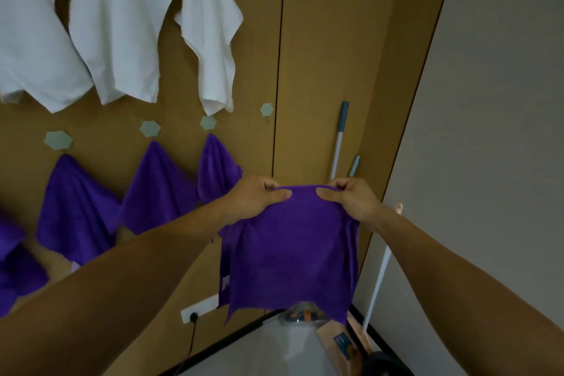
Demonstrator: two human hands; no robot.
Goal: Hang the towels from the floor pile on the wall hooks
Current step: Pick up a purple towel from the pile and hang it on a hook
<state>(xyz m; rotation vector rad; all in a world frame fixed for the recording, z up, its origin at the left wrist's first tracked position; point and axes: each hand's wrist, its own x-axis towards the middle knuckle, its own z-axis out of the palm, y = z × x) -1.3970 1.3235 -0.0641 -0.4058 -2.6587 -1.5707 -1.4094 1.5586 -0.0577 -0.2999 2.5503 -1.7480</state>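
A purple towel (293, 256) hangs in front of me, held up by its top edge. My left hand (256, 197) pinches the edge at the left and my right hand (351, 198) pinches it at the right, thumbs toward me. On the wooden wall, a bare hexagonal hook (266, 110) sits just above and left of the held towel. Three purple towels (79, 207) hang from the lower row of hooks, and another shows at the left edge. White towels (122, 27) hang from the upper row.
Two pale poles (337, 149) lean in the corner where the wood wall meets a grey wall (488, 101). A white socket strip (198, 310) with a black cable sits low on the wall. A wooden box (341, 342) and a white floor area lie below the towel.
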